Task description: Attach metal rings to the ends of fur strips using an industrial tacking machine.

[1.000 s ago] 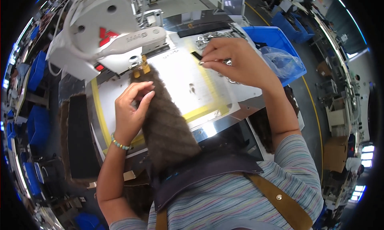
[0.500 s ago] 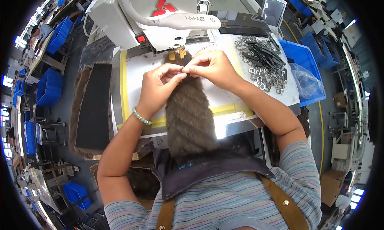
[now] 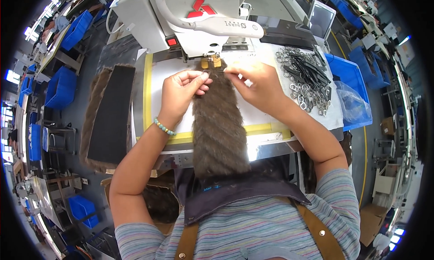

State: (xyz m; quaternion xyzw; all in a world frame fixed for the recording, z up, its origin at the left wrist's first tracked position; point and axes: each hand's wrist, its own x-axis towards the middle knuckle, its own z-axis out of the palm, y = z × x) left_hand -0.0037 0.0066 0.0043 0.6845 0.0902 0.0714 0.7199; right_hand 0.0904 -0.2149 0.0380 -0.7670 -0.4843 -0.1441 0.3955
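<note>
A long brown fur strip [image 3: 220, 128] runs from under the brass-coloured clamp [image 3: 210, 62] of a white sewing machine [image 3: 199, 38] toward my lap. Over its far end, my left hand [image 3: 180, 92] is closed, thumb and fingertips pinching a small metal ring [image 3: 206, 73]. My right hand [image 3: 258, 84] is closed in a pinch just right of it, above the strip's far right edge. What lies between its fingertips is too small to name. Both hands are just in front of the clamp.
Black straps with metal hooks and rings [image 3: 307, 74] lie heaped on the table's right side. Beyond them stands a blue bin [image 3: 357, 92] with clear plastic. More fur pieces with black backing [image 3: 110, 119] lie at left. Yellow tape [image 3: 148, 92] borders the white work surface.
My hands, which were together at the clamp, are now apart. The right hand has moved a little right, and the ring shows in the left. The whole view has shifted slightly.
</note>
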